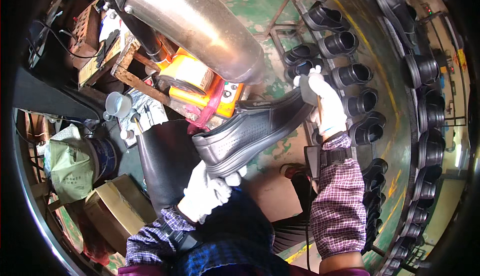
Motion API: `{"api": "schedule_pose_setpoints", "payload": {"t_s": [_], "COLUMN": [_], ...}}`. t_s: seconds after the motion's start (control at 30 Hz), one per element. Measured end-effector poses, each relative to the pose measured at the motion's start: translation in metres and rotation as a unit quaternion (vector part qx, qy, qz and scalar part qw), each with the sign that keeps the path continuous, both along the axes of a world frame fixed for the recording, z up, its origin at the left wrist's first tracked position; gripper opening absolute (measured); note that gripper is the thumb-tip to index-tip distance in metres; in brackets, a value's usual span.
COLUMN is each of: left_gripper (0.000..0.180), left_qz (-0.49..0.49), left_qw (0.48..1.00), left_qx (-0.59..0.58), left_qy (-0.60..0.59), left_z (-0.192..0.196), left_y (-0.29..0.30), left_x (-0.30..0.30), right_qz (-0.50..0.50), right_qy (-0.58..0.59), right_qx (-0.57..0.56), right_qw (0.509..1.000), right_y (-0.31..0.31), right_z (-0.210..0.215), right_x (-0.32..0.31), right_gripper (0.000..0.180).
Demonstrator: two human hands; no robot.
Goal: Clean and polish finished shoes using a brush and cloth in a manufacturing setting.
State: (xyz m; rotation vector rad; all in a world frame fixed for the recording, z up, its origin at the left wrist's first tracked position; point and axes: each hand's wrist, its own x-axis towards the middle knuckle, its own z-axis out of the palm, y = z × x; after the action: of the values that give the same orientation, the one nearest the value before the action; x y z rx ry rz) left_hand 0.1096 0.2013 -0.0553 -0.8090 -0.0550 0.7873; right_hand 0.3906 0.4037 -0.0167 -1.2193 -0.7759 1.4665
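Note:
A black slip-on shoe with a perforated side hangs tilted in front of me, its heel toward my left and its toe toward the upper right. Under the heel, my white-gloved left hand is closed around the sole. My right hand, also gloved in white, is at the toe with its fingers closed on a flat grey pad. A thin brown stick shows by the right palm; whether it belongs to the pad I cannot tell. The toe tip is partly hidden by the pad and fingers.
A large metal duct slants overhead above an orange machine. Racks of black shoes line the right side. At left are a clear plastic cup, a brush, a cardboard box and a bag-covered bucket.

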Motion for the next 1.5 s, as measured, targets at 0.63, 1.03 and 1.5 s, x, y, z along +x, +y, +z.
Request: {"api": "schedule_pose_setpoints", "payload": {"t_s": [0.63,1.03,1.5], "left_gripper": [0.053,0.056,0.052], "left_qz": [-0.024,0.075,-0.042], "left_qw": [0.777,0.731,0.941], "left_qx": [0.242,0.274,0.201], "left_qy": [0.581,0.620,0.269], "left_z": [0.014,0.005,0.052], "left_y": [0.050,0.098,0.001], "left_x": [-0.007,-0.043,-0.036], "right_qz": [-0.019,-0.089,-0.104], "right_qy": [0.061,0.111,0.185], "right_qx": [0.070,0.078,-0.144], "right_qw": [0.996,0.987,0.967], "right_y": [-0.031,-0.053,-0.134], "right_z": [0.015,-0.016,-0.059], "right_x": [0.026,0.031,0.025], "right_gripper": [0.056,0.053,0.030]}}
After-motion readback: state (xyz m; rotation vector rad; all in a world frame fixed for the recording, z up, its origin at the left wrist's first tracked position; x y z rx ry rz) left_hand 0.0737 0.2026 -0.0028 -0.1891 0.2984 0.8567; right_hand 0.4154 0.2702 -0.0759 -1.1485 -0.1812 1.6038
